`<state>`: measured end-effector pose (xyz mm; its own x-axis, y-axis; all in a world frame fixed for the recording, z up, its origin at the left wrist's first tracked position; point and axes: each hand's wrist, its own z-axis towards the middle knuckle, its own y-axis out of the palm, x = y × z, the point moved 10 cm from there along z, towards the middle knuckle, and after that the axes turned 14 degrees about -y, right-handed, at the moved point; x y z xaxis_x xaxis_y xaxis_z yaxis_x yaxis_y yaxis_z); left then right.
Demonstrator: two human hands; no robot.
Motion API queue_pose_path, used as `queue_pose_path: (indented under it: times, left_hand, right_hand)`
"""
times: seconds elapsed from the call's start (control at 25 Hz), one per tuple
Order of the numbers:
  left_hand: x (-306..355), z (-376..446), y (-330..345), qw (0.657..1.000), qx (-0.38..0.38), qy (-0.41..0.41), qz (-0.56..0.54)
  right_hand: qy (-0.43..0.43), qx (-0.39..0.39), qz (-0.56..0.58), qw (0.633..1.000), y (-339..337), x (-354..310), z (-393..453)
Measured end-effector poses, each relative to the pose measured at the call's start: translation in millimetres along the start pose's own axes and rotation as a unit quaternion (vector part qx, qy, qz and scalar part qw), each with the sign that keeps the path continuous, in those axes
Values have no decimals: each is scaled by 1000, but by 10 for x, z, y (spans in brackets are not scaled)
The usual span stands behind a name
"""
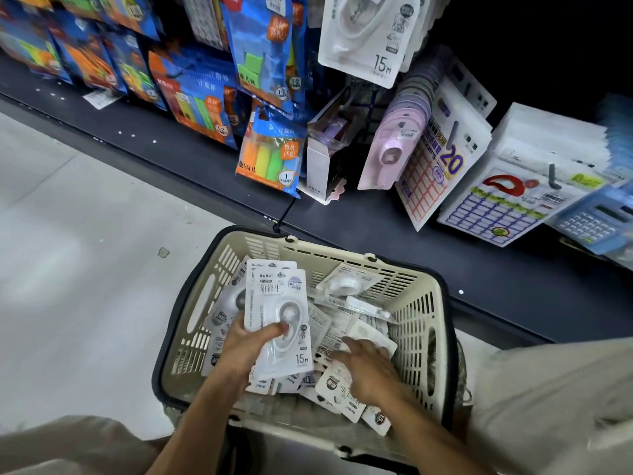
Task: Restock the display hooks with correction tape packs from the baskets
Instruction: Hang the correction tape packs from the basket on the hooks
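A cream plastic basket (421, 303) on the floor holds several white correction tape packs (346, 284). My left hand (246, 344) grips a small stack of these packs (274, 303) upright above the basket, thumb across the front. My right hand (366, 365) reaches down among the loose packs at the basket's right side with fingers spread; I cannot tell if it holds one. More white 15 m correction tape packs (363, 32) hang on a display hook at the top middle.
A dark shelf base (376, 231) runs diagonally behind the basket. Blue and orange packs (270, 152), pink tape dispensers (390, 149), label sheets (442, 159) and a calculator (596, 221) hang or lean above it. Grey floor (85, 269) lies left. My knees frame the basket.
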<state>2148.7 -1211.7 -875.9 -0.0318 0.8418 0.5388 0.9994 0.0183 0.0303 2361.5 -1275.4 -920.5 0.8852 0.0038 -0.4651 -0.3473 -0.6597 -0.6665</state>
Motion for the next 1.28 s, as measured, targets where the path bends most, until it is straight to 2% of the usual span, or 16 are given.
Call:
queue_pose_path:
  times: [0.08,0.16,0.24,0.32,0.36,0.4,0.44,0.52,0.56,0.68,0.76,0.84,0.96,1.04,1.12,1.28]
  left_hand:
    - [-5,16,-54,1000,23,5,-9]
    - [-18,16,-110,999,39,15,-12]
    - [-39,21,-177,998,62,19,-15]
    - [-20,5,-254,995,88,25,-31]
    - [-14,-6,-269,995,89,26,-44]
    - [-3,-19,-273,994,89,26,-54]
    - [1,-43,-265,995,84,23,-56]
    - [-12,-78,-190,997,58,15,-47]
    - [-40,-78,-145,998,42,10,-35]
    - [-89,-106,65,999,-47,7,0]
    - [-155,-125,205,993,-116,-17,15]
    - [-201,-132,251,988,-143,-40,32]
    - [-238,-148,232,985,-155,-58,49]
    - [-231,-154,210,986,-151,-62,43]
    - [-195,-154,187,988,-131,-55,53]
    - [-24,-88,13,994,-85,-36,67]
  right_hand:
    - [-28,-68,-120,990,173,92,-69]
    - [-33,-73,-135,988,199,152,-33]
    - [-40,-35,-101,993,56,141,-16]
    - [-13,72,77,994,-251,213,-45]
    - [16,146,186,971,-461,264,-104]
    - [54,216,285,932,-638,372,-171]
    - [91,266,395,874,-744,483,-220]
    - [116,276,612,732,-721,469,-176]
    - [104,254,667,693,-705,335,-130]
    - [88,229,672,699,-579,-46,-38]
    - [83,269,687,670,-553,-165,-15]
    - [89,300,693,649,-567,-227,-28]
    - [138,305,659,673,-484,-287,-37]
    - [157,320,647,674,-448,-371,-37]
    - [147,342,639,673,-472,-460,-8]
    - [125,338,619,698,-525,-660,89]
